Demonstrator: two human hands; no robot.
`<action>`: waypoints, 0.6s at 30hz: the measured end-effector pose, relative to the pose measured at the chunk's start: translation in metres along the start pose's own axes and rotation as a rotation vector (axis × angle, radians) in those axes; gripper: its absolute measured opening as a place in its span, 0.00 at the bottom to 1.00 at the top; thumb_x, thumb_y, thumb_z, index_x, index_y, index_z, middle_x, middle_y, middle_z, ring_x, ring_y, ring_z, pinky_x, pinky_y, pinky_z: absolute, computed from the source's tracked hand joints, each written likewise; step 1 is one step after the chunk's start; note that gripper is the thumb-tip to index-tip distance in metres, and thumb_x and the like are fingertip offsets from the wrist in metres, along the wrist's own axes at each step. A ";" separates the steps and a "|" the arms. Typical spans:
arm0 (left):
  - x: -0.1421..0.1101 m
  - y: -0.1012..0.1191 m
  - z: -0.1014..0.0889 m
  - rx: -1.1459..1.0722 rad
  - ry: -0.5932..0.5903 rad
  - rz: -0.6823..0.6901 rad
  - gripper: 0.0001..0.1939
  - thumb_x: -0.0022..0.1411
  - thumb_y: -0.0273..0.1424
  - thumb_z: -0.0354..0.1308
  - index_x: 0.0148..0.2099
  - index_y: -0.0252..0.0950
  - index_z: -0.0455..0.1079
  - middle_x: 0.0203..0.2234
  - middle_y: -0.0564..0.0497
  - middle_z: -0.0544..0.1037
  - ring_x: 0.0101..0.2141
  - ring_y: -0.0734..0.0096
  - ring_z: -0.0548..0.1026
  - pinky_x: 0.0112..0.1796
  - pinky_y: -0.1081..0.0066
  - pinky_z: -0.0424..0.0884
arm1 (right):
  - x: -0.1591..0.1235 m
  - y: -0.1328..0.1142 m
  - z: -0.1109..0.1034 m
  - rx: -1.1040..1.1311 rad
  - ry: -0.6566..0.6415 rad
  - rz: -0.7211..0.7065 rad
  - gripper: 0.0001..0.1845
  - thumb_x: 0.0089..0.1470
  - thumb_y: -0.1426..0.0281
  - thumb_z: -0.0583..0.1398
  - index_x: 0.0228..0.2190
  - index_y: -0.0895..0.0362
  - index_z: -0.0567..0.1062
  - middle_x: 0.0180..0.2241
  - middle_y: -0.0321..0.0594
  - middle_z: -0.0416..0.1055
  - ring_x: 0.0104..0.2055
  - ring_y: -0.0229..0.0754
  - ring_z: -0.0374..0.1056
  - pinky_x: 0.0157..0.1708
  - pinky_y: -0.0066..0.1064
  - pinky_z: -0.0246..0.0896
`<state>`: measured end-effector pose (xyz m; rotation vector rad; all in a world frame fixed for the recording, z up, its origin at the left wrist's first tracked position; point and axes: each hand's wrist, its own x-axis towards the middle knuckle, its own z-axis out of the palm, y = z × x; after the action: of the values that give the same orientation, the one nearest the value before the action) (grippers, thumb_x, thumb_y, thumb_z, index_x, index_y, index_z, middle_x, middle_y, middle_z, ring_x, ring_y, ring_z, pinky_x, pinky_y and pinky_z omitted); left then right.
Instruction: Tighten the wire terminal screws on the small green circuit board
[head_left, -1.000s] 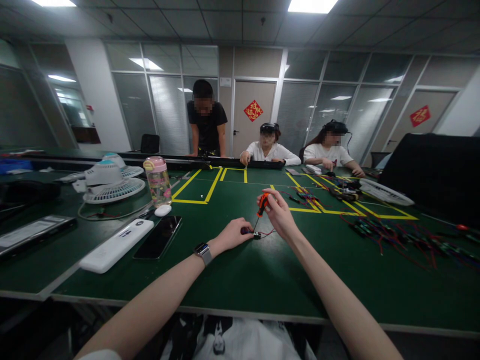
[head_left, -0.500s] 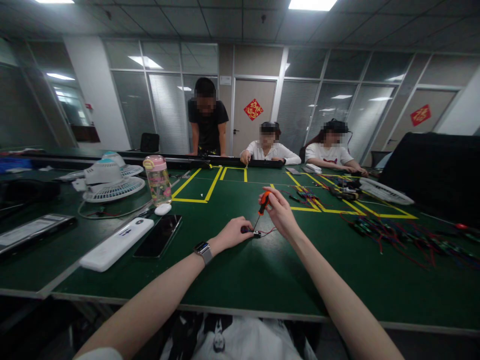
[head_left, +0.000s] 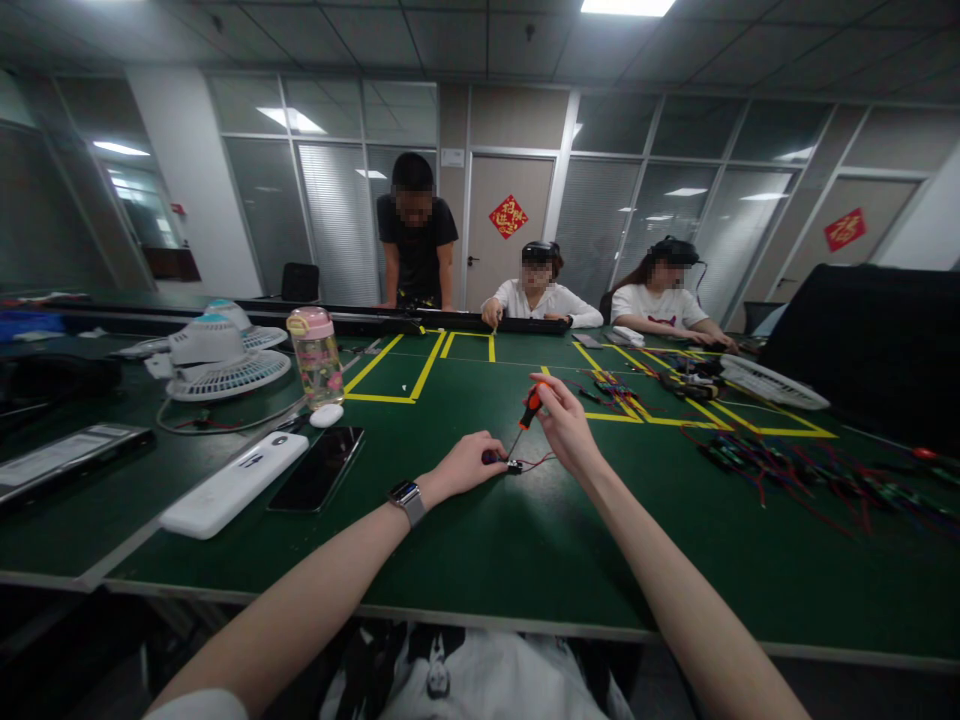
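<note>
My right hand (head_left: 561, 418) grips an orange-and-black screwdriver (head_left: 530, 406) by its handle. The shaft slants down to the left, and its tip meets a small black part with white spots (head_left: 514, 466) on the green table. Thin red and dark wires (head_left: 536, 463) run from that part toward the right. My left hand (head_left: 474, 460), with a watch (head_left: 406, 497) at the wrist, is closed around the part's left end and steadies it on the table. Its fingers partly hide the piece they hold.
Left of my arm lie a dark phone (head_left: 319, 470), a white case (head_left: 236, 485), a pink-lidded bottle (head_left: 316, 355) and white fans (head_left: 229, 368). Wired circuit boards (head_left: 780, 465) are heaped at right, near a black screen (head_left: 862, 350). Yellow tape marks the table (head_left: 525, 560). Three people are opposite.
The screwdriver handle and my right fingers have shifted very slightly. My left hand and the small wired part stay where they were.
</note>
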<state>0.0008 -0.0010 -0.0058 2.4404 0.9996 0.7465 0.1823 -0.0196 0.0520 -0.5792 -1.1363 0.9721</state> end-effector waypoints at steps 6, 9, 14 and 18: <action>0.001 -0.001 0.002 0.008 0.012 0.009 0.07 0.62 0.35 0.63 0.39 0.37 0.77 0.35 0.50 0.75 0.36 0.68 0.73 0.39 0.70 0.67 | 0.000 0.001 0.002 0.092 -0.038 0.025 0.16 0.46 0.56 0.69 0.35 0.49 0.78 0.33 0.35 0.76 0.37 0.40 0.70 0.41 0.34 0.66; 0.002 0.001 0.002 0.024 0.017 0.001 0.07 0.61 0.34 0.63 0.39 0.36 0.77 0.34 0.50 0.74 0.35 0.68 0.73 0.38 0.71 0.67 | 0.001 0.004 0.001 0.103 -0.038 0.035 0.15 0.46 0.56 0.69 0.35 0.49 0.78 0.33 0.34 0.75 0.36 0.38 0.69 0.41 0.33 0.66; 0.001 0.002 0.000 0.019 0.013 0.000 0.07 0.62 0.34 0.63 0.39 0.36 0.77 0.35 0.50 0.75 0.36 0.67 0.73 0.37 0.71 0.67 | 0.001 0.005 -0.001 0.053 -0.022 0.014 0.14 0.45 0.57 0.70 0.34 0.49 0.79 0.29 0.32 0.72 0.32 0.37 0.66 0.39 0.32 0.66; 0.001 0.000 0.001 0.008 0.016 0.013 0.08 0.62 0.35 0.63 0.39 0.36 0.77 0.35 0.50 0.75 0.36 0.68 0.73 0.38 0.70 0.67 | 0.000 0.002 0.001 0.057 -0.060 0.036 0.17 0.47 0.57 0.69 0.38 0.49 0.79 0.32 0.35 0.75 0.35 0.39 0.69 0.39 0.34 0.65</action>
<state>0.0020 -0.0007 -0.0065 2.4535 0.9954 0.7691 0.1803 -0.0189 0.0507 -0.5294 -1.1514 1.0555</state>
